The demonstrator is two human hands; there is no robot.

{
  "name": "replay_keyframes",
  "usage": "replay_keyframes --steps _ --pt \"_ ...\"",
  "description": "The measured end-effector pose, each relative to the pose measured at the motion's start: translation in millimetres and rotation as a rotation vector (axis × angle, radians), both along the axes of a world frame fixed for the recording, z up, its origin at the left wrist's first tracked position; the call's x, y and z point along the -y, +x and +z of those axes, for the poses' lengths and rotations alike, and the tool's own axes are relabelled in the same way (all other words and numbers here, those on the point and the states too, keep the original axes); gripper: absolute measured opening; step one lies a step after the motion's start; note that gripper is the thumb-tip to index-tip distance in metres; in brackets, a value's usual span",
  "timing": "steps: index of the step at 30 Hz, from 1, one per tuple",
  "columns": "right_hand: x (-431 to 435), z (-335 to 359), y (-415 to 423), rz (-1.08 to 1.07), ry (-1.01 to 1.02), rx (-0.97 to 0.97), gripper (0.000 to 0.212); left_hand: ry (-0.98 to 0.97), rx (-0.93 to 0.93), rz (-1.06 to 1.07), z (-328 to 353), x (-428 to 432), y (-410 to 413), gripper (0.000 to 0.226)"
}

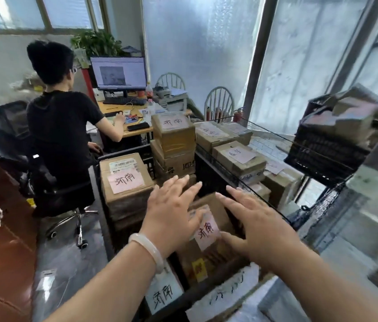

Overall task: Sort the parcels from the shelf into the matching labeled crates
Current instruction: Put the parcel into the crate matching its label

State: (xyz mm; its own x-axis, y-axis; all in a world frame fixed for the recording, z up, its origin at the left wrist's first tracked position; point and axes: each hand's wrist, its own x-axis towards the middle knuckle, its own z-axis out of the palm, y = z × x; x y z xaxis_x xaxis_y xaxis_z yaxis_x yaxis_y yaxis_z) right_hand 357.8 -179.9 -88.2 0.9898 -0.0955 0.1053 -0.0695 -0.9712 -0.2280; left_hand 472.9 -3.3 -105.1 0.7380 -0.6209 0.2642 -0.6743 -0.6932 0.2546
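Cardboard parcel (208, 242) with a pink label is seen lying tilted in the near black crate (197, 295), whose white tag appears to carry matching characters. The left hand (174, 212) and the right hand (262, 231) are spread flat over it, nothing being gripped; contact cannot be told. Resting askew on other boxes, it is judged liable to slide or jam. Farther left, labelled parcels (125, 184) are stacked high and could be knocked over. Farther right, the wire shelf (274, 133) is loaded with more boxes (239, 156), and a blurred black crate (327, 149) is also filled.
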Motion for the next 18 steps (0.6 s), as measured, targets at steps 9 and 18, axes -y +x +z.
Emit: replay_keyframes --steps 9,18 --pt "107.9 3.5 -169.7 -0.487 -0.138 0.123 0.098 -0.060 0.126 -0.374 19.7 152.8 -116.3 0.078" --pt "193.7 12.5 -386.0 -0.833 -0.128 0.130 0.088 -0.139 0.104 -0.757 15.4 306.2 -306.0 0.079"
